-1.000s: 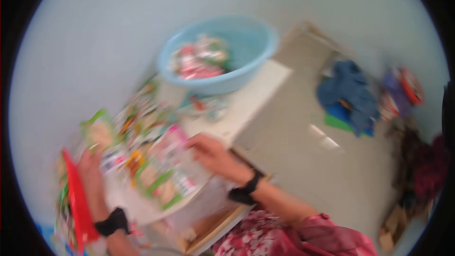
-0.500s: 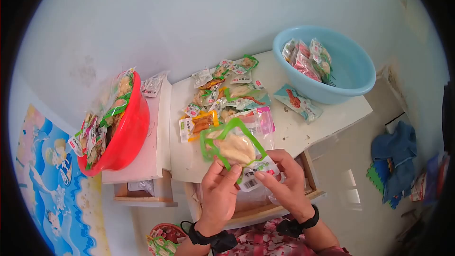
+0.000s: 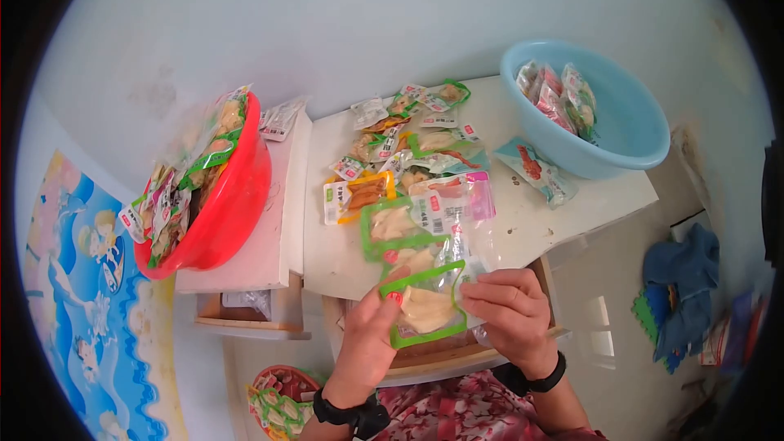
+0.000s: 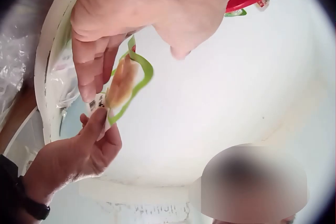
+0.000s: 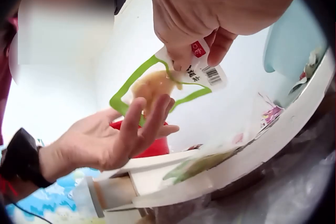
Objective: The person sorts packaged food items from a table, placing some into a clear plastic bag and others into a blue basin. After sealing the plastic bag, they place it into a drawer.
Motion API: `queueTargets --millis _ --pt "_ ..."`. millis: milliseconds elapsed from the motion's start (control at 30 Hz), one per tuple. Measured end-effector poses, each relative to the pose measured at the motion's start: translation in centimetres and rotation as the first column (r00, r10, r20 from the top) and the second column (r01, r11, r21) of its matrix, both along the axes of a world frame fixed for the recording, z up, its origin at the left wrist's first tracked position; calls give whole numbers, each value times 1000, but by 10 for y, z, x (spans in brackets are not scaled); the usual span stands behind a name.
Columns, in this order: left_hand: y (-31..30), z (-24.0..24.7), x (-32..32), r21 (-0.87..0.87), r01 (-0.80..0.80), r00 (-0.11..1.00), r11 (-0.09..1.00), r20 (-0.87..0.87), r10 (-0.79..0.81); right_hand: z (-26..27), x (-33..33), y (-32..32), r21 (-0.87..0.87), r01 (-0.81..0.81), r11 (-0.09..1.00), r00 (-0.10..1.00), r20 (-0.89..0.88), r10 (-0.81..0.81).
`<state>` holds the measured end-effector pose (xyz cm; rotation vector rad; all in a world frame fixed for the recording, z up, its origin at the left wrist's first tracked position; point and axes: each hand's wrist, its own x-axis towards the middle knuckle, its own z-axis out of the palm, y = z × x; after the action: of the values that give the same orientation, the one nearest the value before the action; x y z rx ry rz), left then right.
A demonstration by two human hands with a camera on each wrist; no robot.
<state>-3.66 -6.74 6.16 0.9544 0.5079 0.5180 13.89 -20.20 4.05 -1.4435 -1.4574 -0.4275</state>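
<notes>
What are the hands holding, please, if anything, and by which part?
The right hand pinches a packet by its white end; the left hand is at its green edge.

Right grip pinching green-edged packet, left grip alongside, red basin, blue basin

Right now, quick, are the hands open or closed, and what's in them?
Left hand: open, not gripping, right by the green-edged packet.
Right hand: closed, pinching that packet.
</notes>
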Motion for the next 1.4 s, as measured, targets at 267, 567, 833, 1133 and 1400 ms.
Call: queueTargets --millis 267,567,833,1133,1400 --pt "5 -11 -9 162 -63 994 985 -75 76 -5 3 -12 28 -19 999 809 -588 32" --pt "-4 6 -8 465 187 937 866 -349 -15 -9 -1 -32 -74 -453 888 124 -992 -20" --pt "7 1 12 827 137 953 545 -261 156 -27 37 -50 136 17 991 195 -972 130" --pt "-12 8 60 950 309 901 36 -304 309 -47 51 -41 60 316 947 290 -956 -36" --pt "-27 15 95 956 269 872 118 -294 390 -41 47 -25 47 -126 991 133 -989 64"
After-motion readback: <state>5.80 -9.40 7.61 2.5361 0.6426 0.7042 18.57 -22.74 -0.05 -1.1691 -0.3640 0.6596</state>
